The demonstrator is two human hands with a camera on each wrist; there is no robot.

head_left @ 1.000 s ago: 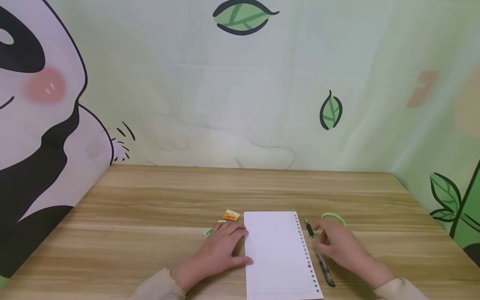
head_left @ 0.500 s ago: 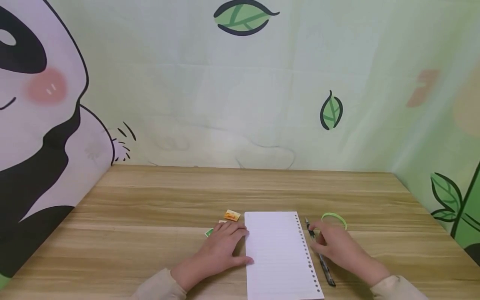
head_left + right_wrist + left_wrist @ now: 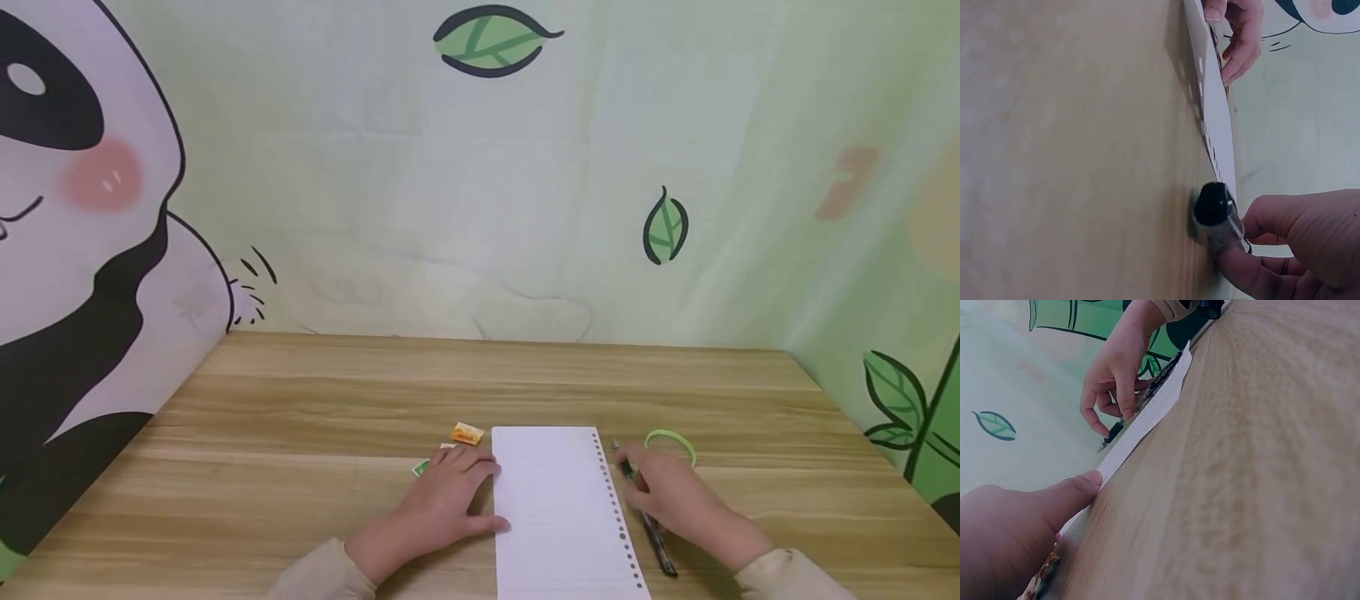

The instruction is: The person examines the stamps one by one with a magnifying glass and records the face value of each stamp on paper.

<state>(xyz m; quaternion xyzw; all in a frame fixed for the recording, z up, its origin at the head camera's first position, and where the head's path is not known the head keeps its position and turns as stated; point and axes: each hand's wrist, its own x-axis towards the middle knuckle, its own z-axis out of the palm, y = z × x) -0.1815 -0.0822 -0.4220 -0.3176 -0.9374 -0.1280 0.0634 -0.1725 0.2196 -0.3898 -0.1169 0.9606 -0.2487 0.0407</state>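
Observation:
A white ruled loose-leaf sheet with punched holes along its right edge lies on the table. My left hand rests at its left edge, fingers spread, thumb touching the paper. Under and beyond those fingers are small picture pieces, one green and one orange, like stamps or stickers; part is hidden. Right of the sheet lies a black gel pen with a clear barrel. My right hand has thumb and curled fingers at the pen's grip, pinching it. The right wrist view shows the pen's end close up.
A light green ring lies just behind my right hand. The wood-grain table meets a backdrop with a painted panda at left and leaves along the back and right.
My right fingers have come down onto the pen's upper part from just beside it. My left hand stays at the sheet. The whole view has shifted slightly.

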